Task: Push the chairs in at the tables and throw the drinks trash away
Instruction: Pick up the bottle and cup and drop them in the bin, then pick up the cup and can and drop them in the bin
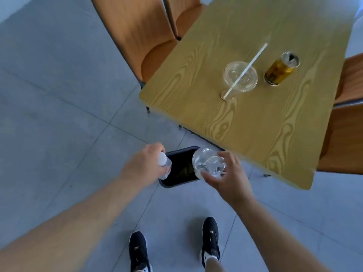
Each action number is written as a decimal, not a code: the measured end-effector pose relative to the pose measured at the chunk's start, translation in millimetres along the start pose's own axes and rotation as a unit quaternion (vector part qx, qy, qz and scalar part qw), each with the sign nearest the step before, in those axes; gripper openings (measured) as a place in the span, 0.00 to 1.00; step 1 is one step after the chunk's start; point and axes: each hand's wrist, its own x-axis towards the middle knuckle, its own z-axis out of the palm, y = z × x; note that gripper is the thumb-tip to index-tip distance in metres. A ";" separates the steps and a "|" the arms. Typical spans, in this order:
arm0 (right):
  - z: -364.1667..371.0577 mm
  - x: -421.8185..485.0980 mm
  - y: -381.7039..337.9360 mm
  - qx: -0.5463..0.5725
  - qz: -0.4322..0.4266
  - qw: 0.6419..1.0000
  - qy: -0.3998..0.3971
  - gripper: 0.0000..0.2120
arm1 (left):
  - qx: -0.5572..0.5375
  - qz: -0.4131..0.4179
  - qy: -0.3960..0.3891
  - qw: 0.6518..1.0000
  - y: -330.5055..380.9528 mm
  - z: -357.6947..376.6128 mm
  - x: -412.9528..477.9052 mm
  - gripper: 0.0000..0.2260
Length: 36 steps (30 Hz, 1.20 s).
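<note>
Closest in, two black sneakers (210, 240) planted on the grey tile floor (59, 114), so the person is standing right over the dark bin (177, 184) that sits on the floor at the near corner of the table.

Both arms are stretched out over that bin. The left hand (143, 165) has its fingers curled around a clear plastic bottle (164, 166) with a white cap, gripped near the top so the body hangs down over the bin's left edge — looks like it's lined up so letting go drops it straight in. The right hand (228, 179) is holding a clear plastic cup (208, 161), fingers spread around the rim and side, with the cup tipped over the bin's right edge. Can't tell if there's any liquid left in it. My guess is both are about to be released together.

Further out, the wood-grain table (255, 134) has more trash on it: another clear cup with a lid (240, 76) and a long white straw (247, 68) poking out, and just beside it a gold can (280, 70), opened. Those look like the next trip.

At the back, the orange chairs (145, 44) on the left side seem tucked in at the table edge — another chair (345, 122) sits on the right, partly cut off by the frame.
</note>
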 end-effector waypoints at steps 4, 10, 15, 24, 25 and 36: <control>51.9 45.9 62.2 -0.025 -0.004 1.000 -0.014 0.32 | 0.024 0.003 0.013 1.000 -20.8 86.1 32.7 0.16; 90.6 70.2 114.3 -0.019 -0.004 0.999 -0.045 0.41 | 0.036 -0.038 -0.010 0.999 -28.3 136.7 56.7 0.28; 31.3 31.0 85.0 -0.079 0.010 0.995 -0.057 0.41 | -0.004 0.002 0.029 1.000 10.9 81.3 16.9 0.27; -191.6 53.0 -37.5 -0.060 -0.105 0.975 0.189 0.21 | -0.066 0.137 0.152 0.977 192.3 -88.4 45.6 0.30; -210.4 73.3 -41.0 -0.047 -0.100 0.974 0.200 0.26 | -0.059 0.133 0.146 0.978 205.7 -92.7 60.3 0.34; -263.7 277.3 -25.1 -0.148 -0.059 0.984 0.076 0.48 | 0.048 0.042 0.059 0.996 252.9 -48.0 168.0 0.50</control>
